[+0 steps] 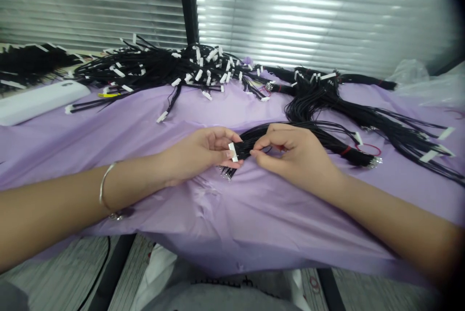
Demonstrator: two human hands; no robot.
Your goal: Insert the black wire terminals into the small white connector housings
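Note:
My left hand [212, 148] grips a white connector [233, 152] between thumb and fingers, with several black wires running out of its right side. Just right of it, my right hand [290, 148] is closed in a pinch on a thin black wire [250, 152] close to the connector. Below my left fingers stick out bare metal-tipped wire ends [227, 172]. Behind my right hand a bundle of black wires [319, 134] lies on the cloth, bound with a red tie [346, 150], its metal terminals [376, 161] at the right.
A purple cloth [283, 233] covers the table. At the back lies a big heap of black wires with white connectors [174, 66]. More wire bundles [319, 98] are at the right. A white oblong device [43, 100] sits at the left, clear plastic [428, 81] at the far right.

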